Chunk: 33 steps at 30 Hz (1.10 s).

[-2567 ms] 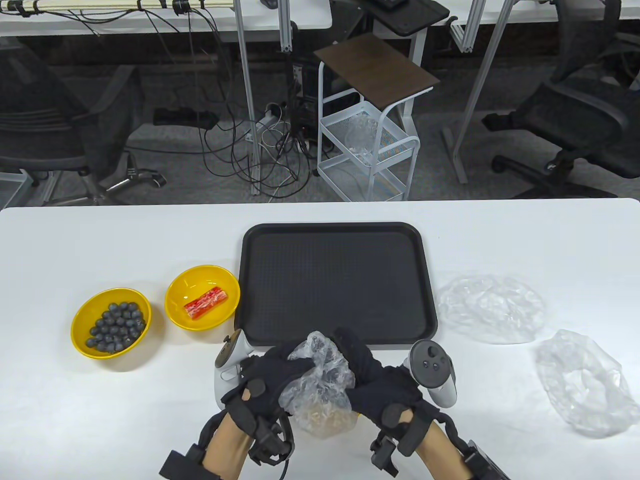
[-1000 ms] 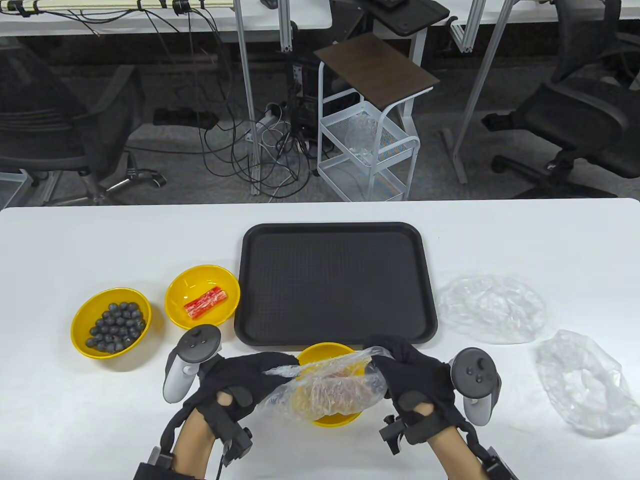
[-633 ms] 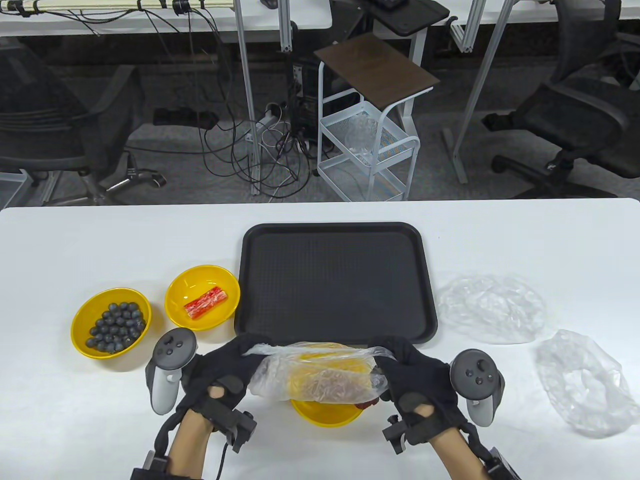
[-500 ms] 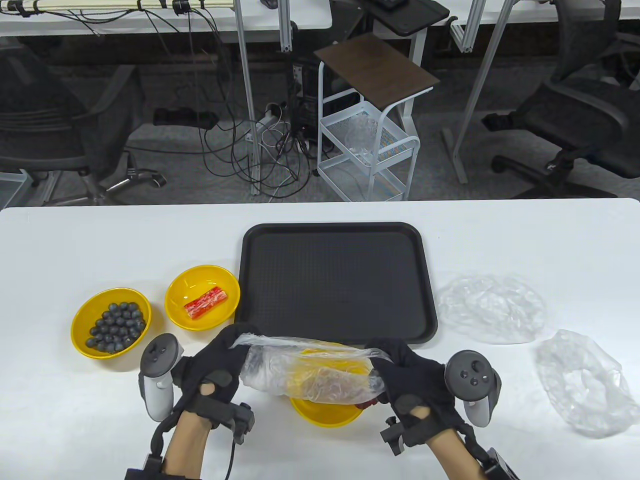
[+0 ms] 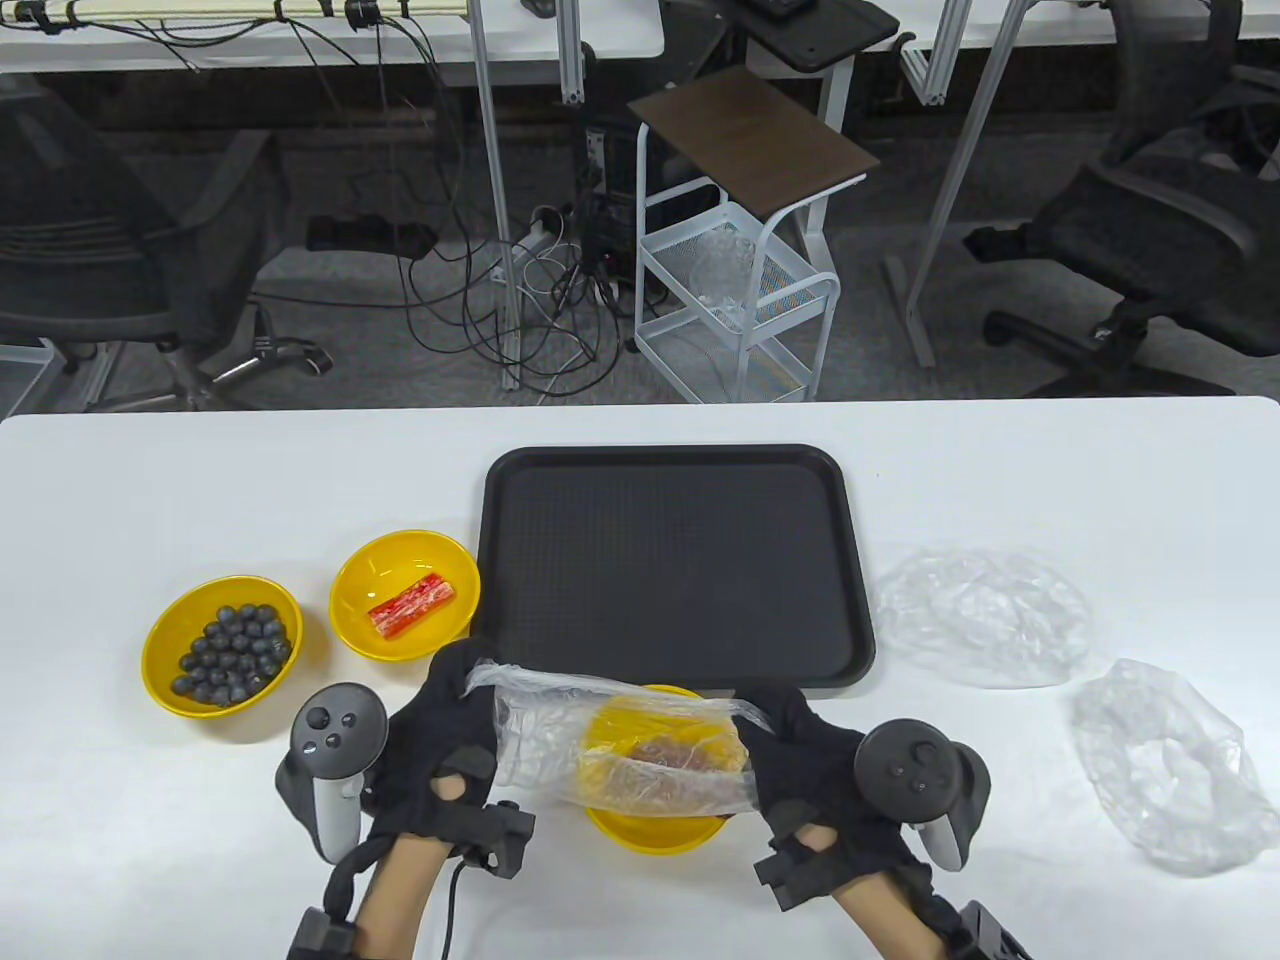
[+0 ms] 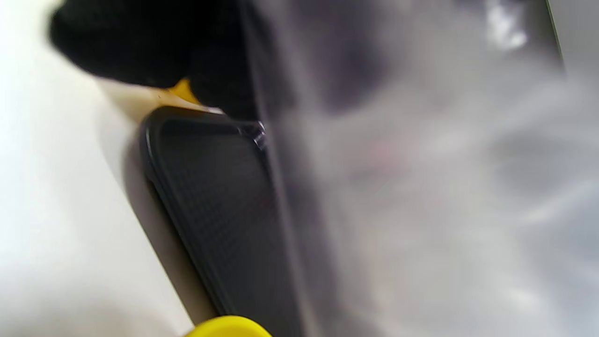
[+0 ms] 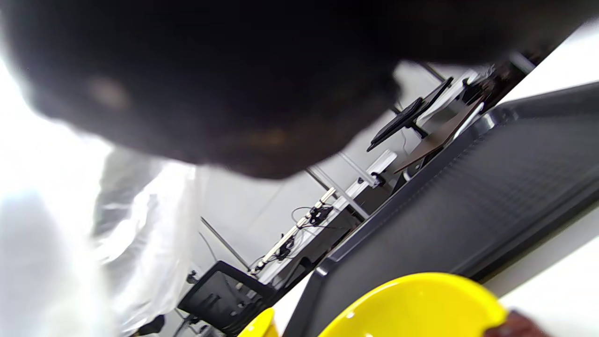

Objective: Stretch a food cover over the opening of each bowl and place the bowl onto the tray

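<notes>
Three yellow bowls on the white desk point(image 5: 1000, 480), all round and shiny like plastic. The far-left bowl point(image 5: 222, 645) holds a pile of small dark blue-grey balls. The one next to it point(image 5: 405, 594), just left of the tray, has a single red-and-white stick in it. The third bowl point(image 5: 655, 790) sits at the near edge between the two hands, just in front of the tray, with something brownish-red inside, hard to make out through the plastic.

The left hand point(image 5: 440, 740) and right hand point(image 5: 810, 760), both in black gloves, each grip one end of a clear crinkly food cover point(image 5: 620, 745), fingers curled into the film, pulling it wide over that near bowl. The cover hovers across the opening; its near rim is uncovered. In the left wrist view the film is a blurry grey sheet filling most of the picture.

The tray point(image 5: 675, 565) is black, rectangular with rounded corners and a fine dotted texture, nothing in it. Two more crumpled clear covers lie to the right: one point(image 5: 985, 615) just beside the tray, another point(image 5: 1165, 765) nearer and further right.
</notes>
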Available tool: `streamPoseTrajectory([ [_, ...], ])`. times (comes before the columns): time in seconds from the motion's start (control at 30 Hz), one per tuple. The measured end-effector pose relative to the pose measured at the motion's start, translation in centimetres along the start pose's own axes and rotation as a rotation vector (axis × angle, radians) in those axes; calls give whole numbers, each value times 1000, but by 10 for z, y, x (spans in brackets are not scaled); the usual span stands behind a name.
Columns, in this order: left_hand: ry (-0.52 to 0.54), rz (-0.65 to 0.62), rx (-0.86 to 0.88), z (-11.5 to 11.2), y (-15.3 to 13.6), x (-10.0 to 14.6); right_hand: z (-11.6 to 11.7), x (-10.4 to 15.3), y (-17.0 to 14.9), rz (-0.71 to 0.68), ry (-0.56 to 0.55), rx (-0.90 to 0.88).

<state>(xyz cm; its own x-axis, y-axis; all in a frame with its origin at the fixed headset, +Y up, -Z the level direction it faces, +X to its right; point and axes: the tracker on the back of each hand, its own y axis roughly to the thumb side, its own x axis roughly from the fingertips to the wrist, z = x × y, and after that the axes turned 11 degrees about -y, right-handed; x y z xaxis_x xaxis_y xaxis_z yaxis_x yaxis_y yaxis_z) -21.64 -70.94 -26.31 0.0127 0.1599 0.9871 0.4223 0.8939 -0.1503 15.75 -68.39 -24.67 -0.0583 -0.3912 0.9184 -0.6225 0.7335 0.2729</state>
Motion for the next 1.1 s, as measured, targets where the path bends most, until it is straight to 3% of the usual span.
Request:
streamPoseTrajectory([
  [0.17,-2,72,-163,-9,4,7,-3,5,6,1,4,117],
  [0.33,-86,128,-292,-21,-8,17,-3,19,0,-37,41,281],
  [0.63,-140,135,-547,-62,-6,34,-11,45,-21,-96,96,449],
  [1.1,-55,149,-767,-87,-16,41,3,62,-36,-172,109,558],
])
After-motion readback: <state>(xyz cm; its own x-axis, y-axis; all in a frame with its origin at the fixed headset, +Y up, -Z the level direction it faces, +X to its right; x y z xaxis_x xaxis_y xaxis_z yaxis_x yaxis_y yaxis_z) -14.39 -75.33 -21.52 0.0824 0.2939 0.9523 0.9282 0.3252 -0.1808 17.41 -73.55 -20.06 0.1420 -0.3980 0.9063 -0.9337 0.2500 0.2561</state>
